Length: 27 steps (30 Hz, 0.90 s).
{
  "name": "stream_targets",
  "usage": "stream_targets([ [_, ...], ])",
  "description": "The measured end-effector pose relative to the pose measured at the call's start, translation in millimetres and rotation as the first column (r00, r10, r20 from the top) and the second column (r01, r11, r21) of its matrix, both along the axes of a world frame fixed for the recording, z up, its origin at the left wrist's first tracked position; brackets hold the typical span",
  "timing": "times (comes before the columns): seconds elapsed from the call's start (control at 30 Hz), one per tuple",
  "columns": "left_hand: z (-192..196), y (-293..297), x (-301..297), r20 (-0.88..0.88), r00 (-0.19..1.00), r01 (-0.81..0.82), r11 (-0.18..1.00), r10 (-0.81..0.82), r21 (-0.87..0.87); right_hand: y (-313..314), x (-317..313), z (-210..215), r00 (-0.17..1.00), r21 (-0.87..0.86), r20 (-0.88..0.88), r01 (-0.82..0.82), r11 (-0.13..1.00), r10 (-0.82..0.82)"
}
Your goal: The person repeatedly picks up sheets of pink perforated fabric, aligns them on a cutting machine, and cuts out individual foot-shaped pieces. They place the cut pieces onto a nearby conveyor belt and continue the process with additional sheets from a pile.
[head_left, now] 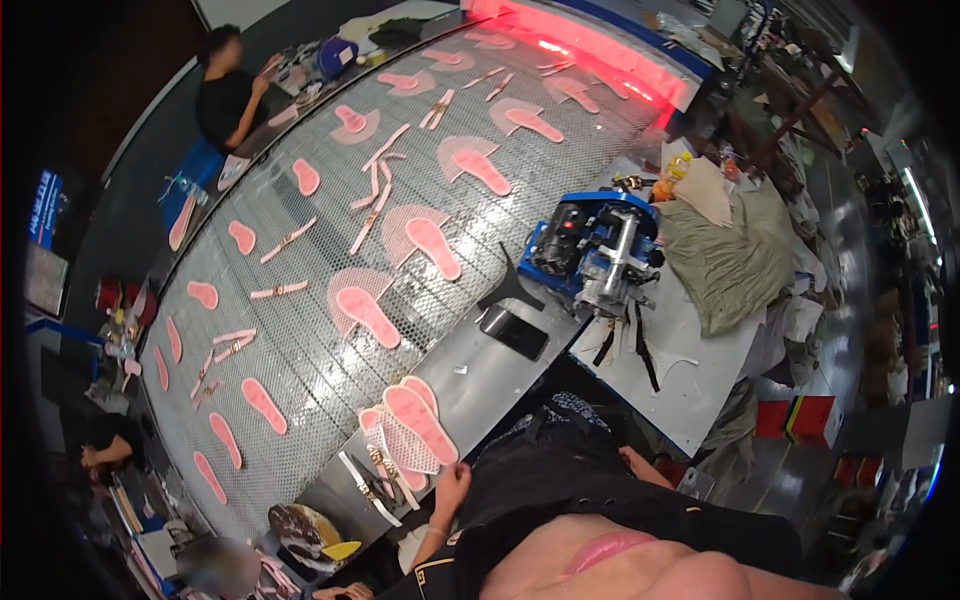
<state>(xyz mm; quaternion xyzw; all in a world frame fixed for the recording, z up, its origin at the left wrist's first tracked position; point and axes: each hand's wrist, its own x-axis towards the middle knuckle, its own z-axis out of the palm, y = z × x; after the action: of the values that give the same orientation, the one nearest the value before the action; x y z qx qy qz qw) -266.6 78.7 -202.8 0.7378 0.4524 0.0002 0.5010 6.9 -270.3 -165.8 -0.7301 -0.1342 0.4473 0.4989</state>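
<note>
At the near metal edge of the table lies a small pile of pink insoles, with a piece of mesh and pale straps with gold buckles beside and partly under them. My left hand is at the heel end of the top insole, its fingertips closed at the rim; the grip is small in view. Close to my body on the other side, my right hand hangs near the white side table. Its fingers are partly hidden, and I make out nothing in it.
A mesh conveyor carries pink insoles, mesh pieces and straps from a red-lit tunnel. A phone lies on its metal edge by a blue-framed machine. Green cloth heaps at right. A co-worker sits across.
</note>
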Motion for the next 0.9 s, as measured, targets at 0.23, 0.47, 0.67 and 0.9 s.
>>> stream_targets([
  [0.23,-30.6,-77.2,-37.8,0.319,0.931,-0.061,0.936,0.178,-0.347,-23.5,19.6,1.1,0.999,-0.005,-0.004,0.051,0.999,-0.051],
  [0.47,112.6,-53.2,-50.2,0.138,0.957,-0.077,0.681,0.256,-0.728,-31.9,89.8,8.1,0.995,-0.073,0.037,-0.090,0.993,0.093],
  [0.67,163.5,-56.4,13.5,0.108,0.959,-0.105,0.678,0.263,-0.727,-45.8,136.1,19.0,0.982,-0.092,0.076,-0.164,0.982,0.171],
  [0.9,172.2,-82.5,21.0,0.108,0.952,-0.114,0.658,0.287,-0.744,-71.9,142.3,26.7,0.979,-0.131,0.071,-0.182,0.975,0.192],
])
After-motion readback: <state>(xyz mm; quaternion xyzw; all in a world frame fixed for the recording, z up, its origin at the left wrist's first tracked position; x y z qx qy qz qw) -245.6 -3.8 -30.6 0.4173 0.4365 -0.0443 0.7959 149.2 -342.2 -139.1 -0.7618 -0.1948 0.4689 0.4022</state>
